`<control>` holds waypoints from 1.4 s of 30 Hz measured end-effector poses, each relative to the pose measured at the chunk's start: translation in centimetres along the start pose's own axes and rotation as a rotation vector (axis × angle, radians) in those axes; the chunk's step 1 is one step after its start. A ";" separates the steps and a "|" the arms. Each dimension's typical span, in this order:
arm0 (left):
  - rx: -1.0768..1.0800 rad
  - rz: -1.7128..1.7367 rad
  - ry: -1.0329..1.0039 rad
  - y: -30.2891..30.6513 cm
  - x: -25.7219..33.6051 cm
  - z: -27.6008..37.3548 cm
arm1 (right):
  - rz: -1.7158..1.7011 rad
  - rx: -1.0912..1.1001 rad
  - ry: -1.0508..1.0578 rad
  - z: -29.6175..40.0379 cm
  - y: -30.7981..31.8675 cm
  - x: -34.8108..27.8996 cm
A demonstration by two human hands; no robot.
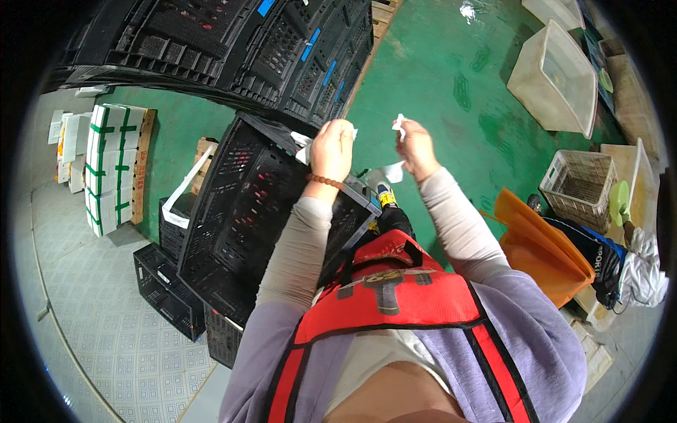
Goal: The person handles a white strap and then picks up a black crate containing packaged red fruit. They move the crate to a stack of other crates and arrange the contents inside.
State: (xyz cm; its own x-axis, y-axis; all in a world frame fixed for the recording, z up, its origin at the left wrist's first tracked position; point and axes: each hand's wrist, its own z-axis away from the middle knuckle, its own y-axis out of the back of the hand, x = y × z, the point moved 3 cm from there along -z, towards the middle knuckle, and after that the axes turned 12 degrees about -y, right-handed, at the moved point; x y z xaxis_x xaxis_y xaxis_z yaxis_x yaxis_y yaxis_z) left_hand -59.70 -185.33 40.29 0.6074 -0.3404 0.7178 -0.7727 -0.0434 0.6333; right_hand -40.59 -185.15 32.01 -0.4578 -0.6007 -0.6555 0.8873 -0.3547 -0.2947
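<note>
My left hand (333, 150), with a beaded bracelet at the wrist, grips a crumpled strip of thin white material (301, 144), either paper or plastic. It is above the upper edge of a tilted open black plastic crate (232, 259) with slotted walls. To the right, over the green floor, my right hand (418, 150) pinches a white scrap (400, 125) between thumb and fingers. Another white piece (394, 172) hangs below that hand. The two hands are apart. Whether the white pieces join is unclear.
Tall stacked black crates (296, 69) bear blue labels ahead. Green-strapped white foam boxes (106, 169) stand left beside a wooden pallet (143, 174). On the right are a large white tub (529, 79), a beige basket (579, 187) and a person in an orange apron (545, 251).
</note>
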 end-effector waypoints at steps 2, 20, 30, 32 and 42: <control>-0.069 -0.270 -0.124 0.0 1.4 -0.1 | 0.087 0.060 0.241 1.1 2.4 -3.2; 0.196 0.940 0.710 24.4 7.1 25.1 | 0.130 -0.523 0.387 9.2 -10.4 -14.9; 0.405 -1.589 1.235 50.6 9.3 64.4 | 1.407 -0.397 0.783 7.7 -14.5 3.9; 0.299 -1.461 1.447 50.6 6.5 68.9 | 1.483 -0.307 0.874 7.0 -14.6 4.3; 0.692 0.265 1.082 33.1 -13.1 52.9 | 1.536 -0.145 0.599 6.9 -15.8 4.6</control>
State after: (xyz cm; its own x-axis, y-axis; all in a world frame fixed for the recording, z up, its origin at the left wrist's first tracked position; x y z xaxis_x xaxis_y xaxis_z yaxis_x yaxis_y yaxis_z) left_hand -103.03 -232.03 36.56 0.0131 0.4945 0.8691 -0.6283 -0.6721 0.3919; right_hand -57.07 -187.22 38.47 0.8499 0.0511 -0.5244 0.4748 0.3572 0.8044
